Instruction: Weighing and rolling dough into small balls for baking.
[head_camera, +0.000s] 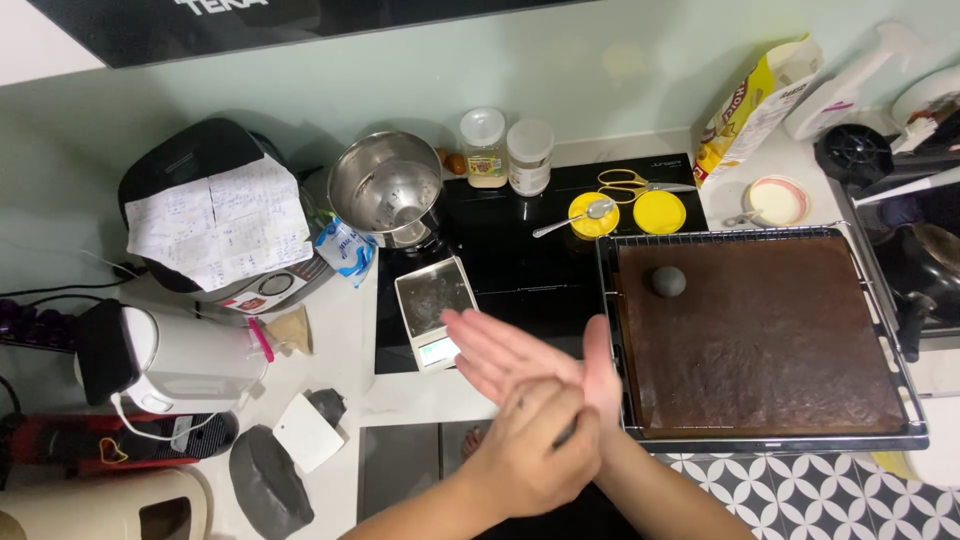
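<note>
Nearest you, your left hand (530, 455) presses a dark dough piece (566, 434) onto your flat, wide-open right hand (520, 360), beside the baking tray (612, 330) holding one grey ball (668, 281); a yellow flour bag (745, 105) stands far right on the white counter (340, 400).

One dough ball (668, 281), two yellow lids (659, 211), two jars (484, 147), one spoon (573, 220).

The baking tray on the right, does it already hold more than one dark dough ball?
No, the baking tray holds only one dark dough ball, near its upper left corner on the brown liner.
</note>
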